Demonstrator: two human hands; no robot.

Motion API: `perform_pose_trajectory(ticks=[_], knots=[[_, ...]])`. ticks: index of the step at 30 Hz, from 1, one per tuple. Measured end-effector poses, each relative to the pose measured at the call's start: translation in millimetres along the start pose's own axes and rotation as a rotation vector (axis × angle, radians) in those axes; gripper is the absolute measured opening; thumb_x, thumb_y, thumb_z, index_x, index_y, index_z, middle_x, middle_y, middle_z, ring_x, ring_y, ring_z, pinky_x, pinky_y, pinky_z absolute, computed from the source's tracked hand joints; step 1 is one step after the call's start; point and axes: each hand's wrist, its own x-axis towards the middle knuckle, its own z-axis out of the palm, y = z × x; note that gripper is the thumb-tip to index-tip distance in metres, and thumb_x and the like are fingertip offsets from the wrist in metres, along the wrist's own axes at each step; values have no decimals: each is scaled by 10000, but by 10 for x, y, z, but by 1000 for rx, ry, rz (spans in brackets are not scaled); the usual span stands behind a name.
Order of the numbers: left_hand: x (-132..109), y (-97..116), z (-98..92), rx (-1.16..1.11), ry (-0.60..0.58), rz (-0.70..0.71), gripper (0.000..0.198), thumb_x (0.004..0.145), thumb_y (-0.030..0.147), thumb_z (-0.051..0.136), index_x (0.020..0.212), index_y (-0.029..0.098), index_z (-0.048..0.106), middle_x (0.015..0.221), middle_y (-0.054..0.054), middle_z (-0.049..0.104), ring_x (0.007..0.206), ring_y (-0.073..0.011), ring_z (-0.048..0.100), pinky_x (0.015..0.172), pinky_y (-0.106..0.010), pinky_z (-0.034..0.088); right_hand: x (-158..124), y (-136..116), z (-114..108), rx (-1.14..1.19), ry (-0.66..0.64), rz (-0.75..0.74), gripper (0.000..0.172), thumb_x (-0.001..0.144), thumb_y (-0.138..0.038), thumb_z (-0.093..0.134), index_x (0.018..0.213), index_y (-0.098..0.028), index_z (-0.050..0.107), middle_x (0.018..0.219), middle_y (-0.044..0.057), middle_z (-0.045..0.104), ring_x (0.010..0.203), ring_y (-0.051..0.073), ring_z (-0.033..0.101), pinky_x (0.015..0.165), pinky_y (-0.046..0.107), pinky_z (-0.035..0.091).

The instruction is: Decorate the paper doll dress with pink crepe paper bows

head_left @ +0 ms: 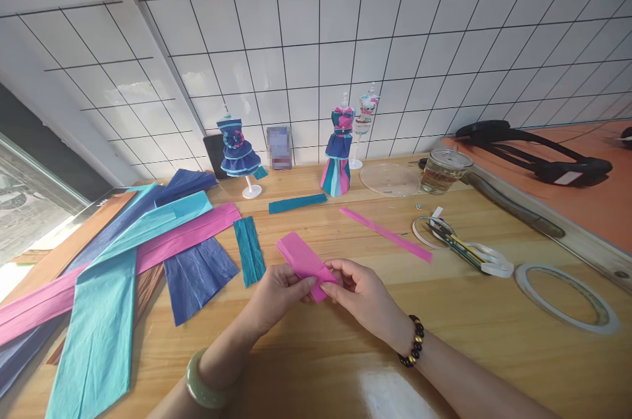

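Between both hands a piece of pink crepe paper (pixel 300 254) is held above the wooden table, its lower end folded over. My left hand (pixel 280 294) pinches it from the left, thumb on top. From the right, my right hand (pixel 356 290) pinches the folded end, and its curled fingertips are partly hidden. A teal crepe paper piece (pixel 249 251) lies left of the hands. Farther back are a darker teal strip (pixel 297 203) and, to the right, a narrow pink strip (pixel 385 233).
Long crepe paper strips (pixel 106 287) overlap at left. Small dress forms, one in blue ruffles (pixel 239 149) and one in a striped skirt (pixel 338 152), stand near the tiled wall. At right are a utility knife (pixel 461 244), a tape roll (pixel 567 297) and a glass cup (pixel 444 172).
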Motion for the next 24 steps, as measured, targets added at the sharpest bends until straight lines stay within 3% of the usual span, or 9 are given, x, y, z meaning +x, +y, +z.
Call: perform_pose_trajectory(ticks=[6, 15, 24], knots=[[-8, 41, 21, 6, -1, -6, 244, 745, 316, 629, 818, 92, 694, 685, -53, 671, 611, -126, 561, 616, -240, 452, -4, -4, -6, -32, -16, -44, 160, 800, -247, 559, 936, -175, 606, 870, 36, 659, 787, 158, 597, 719, 257, 469], [-26, 74, 56, 20, -24, -18, 227, 757, 310, 615, 777, 98, 693, 634, -31, 645, 585, -114, 554, 592, -224, 454, 0, 5, -3, -141, 51, -53, 167, 827, -296, 511, 802, -158, 601, 742, 20, 609, 687, 145, 547, 642, 245, 438], [-10, 38, 45, -39, -49, -12, 257, 745, 298, 632, 899, 98, 680, 700, -50, 672, 620, -133, 584, 615, -249, 469, -2, -6, -2, -120, 53, -40, 164, 822, -302, 508, 808, -160, 587, 739, 11, 593, 681, 137, 529, 634, 236, 426]])
